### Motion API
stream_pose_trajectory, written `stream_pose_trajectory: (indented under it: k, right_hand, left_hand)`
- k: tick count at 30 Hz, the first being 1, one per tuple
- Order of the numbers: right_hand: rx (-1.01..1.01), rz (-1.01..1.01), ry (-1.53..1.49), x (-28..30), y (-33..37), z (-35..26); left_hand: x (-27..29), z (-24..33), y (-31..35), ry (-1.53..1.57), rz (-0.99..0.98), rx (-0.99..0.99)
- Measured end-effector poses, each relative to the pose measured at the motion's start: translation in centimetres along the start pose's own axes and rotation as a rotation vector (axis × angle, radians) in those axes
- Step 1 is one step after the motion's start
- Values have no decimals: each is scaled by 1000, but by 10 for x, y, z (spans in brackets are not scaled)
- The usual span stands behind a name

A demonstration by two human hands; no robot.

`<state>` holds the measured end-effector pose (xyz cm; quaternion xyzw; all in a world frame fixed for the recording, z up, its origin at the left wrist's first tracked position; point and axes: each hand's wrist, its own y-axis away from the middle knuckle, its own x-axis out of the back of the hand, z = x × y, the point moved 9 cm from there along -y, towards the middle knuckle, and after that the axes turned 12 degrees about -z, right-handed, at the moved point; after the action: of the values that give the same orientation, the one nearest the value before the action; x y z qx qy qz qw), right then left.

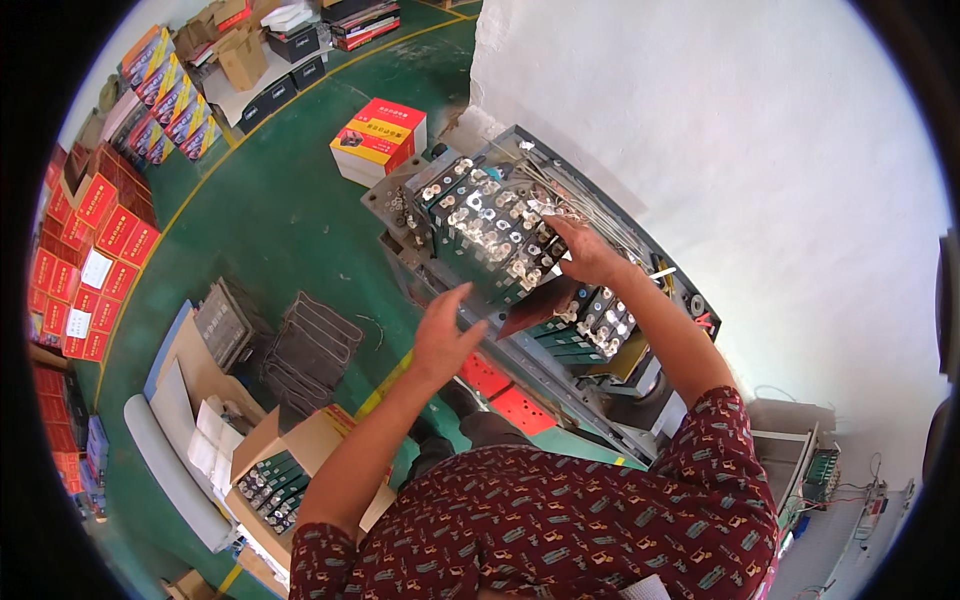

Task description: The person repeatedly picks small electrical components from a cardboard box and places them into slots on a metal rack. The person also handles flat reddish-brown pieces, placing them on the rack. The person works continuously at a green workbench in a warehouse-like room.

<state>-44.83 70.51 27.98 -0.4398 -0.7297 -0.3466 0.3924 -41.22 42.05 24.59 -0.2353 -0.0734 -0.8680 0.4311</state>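
My left hand (443, 338) is over the near edge of the metal workbench (430, 268), its thumb and fingers spread and nothing held. My right hand (588, 252) reaches to the tightly packed block of dark green cased units (490, 225). Their tops carry many shiny round metal terminals. The right fingers point at the block's right end, thumb apart from them; whether the fingertips touch a terminal is hard to tell. Below that hand a dark reddish-brown flat sheet (538, 306) leans between this block and a second group of green units (605, 325).
Thin rods (560, 195) lie along the bench's wall side. A red and yellow carton (380, 140) stands on the green floor beyond the bench. Near my left elbow is an open cardboard box (262, 440) with more green units. Red cartons (100, 250) are stacked far left.
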Motion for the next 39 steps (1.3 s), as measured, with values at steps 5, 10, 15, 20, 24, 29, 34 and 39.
stream_pose_trajectory:
  k: [5,10,15,20,24,29,34,39]
  right_hand:
    - [95,-7,39,-2,3,7]
    - [85,-62,-20,1,6,7]
    - [32,-171,112,-2,-2,-6]
    - [61,-250,265,-20,-9,-4]
    - [87,-286,301,-24,-21,-9]
    - [136,-316,448,-19,-21,-60]
    - [286,-201,488,-36,-20,-106]
    - [332,-141,511,-47,-26,-136]
  left_hand:
    - [-44,9,-41,-41,30,2]
    - [-57,18,-44,-134,30,41]
    - [-71,20,-52,-188,16,93]
    - [-78,29,-65,-253,-94,172]
    - [-73,27,-66,-214,-35,155]
    - [-62,14,-47,-265,-2,173]
    - [-47,22,-53,-367,-130,240]
    - [-44,-2,-44,-270,-93,196]
